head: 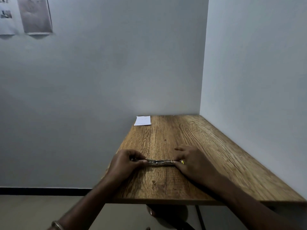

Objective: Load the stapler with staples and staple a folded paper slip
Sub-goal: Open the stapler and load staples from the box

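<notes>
The stapler (160, 162) lies flat, opened out, near the front of the wooden desk (207, 146). The left hand (123, 163) pinches its left end and the right hand (191, 161) its right end, each grip closed on metal. Whether its channel holds staples is too blurred to tell; the folded paper slip (142, 120) lies at the desk's far left corner.

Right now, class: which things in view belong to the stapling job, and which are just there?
Part of the job:
- stapler, opened flat, gripped at its ends by left hand and right hand
- paper slip, table's far corner

Just there:
- wall papers
- bangle
</notes>
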Demonstrator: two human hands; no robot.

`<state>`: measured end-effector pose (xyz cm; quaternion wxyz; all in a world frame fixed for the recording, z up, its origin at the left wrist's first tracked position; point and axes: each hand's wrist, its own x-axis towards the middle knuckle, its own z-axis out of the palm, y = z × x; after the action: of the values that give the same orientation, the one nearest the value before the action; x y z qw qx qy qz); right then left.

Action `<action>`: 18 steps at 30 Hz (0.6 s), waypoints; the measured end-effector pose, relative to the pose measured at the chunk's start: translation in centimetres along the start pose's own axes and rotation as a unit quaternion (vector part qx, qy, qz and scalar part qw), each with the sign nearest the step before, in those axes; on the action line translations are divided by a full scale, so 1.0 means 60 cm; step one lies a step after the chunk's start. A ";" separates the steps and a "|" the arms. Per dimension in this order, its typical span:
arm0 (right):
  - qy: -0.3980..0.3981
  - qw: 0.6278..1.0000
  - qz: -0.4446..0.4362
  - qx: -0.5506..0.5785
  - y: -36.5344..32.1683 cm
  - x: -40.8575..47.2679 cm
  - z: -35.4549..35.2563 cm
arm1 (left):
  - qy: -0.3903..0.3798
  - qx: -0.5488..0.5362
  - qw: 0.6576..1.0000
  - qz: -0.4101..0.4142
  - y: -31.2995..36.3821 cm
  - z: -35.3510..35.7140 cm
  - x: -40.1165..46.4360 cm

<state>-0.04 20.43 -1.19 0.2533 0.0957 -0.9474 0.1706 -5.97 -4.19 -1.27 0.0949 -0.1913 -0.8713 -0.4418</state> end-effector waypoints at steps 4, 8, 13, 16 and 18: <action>0.001 1.000 0.002 -0.025 -0.002 -0.001 0.000 | -0.007 0.025 1.000 0.009 -0.003 0.002 0.002; -0.004 1.000 0.028 0.003 -0.004 -0.009 0.000 | -0.005 0.102 0.993 0.066 0.006 0.014 0.006; -0.011 0.997 0.059 0.041 0.003 -0.004 -0.005 | -0.094 0.167 0.952 0.239 0.065 0.055 0.034; -0.027 0.996 0.064 0.056 0.011 -0.005 -0.011 | -0.157 0.204 0.926 0.277 0.080 0.075 0.058; -0.030 0.996 0.066 0.050 0.017 -0.004 -0.015 | -0.188 0.203 0.918 0.283 0.082 0.080 0.070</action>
<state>0.28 21.73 -0.87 0.2077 0.0506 -0.9492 0.2309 -7.75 3.37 0.89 0.0869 -0.4859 -0.8537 -0.1661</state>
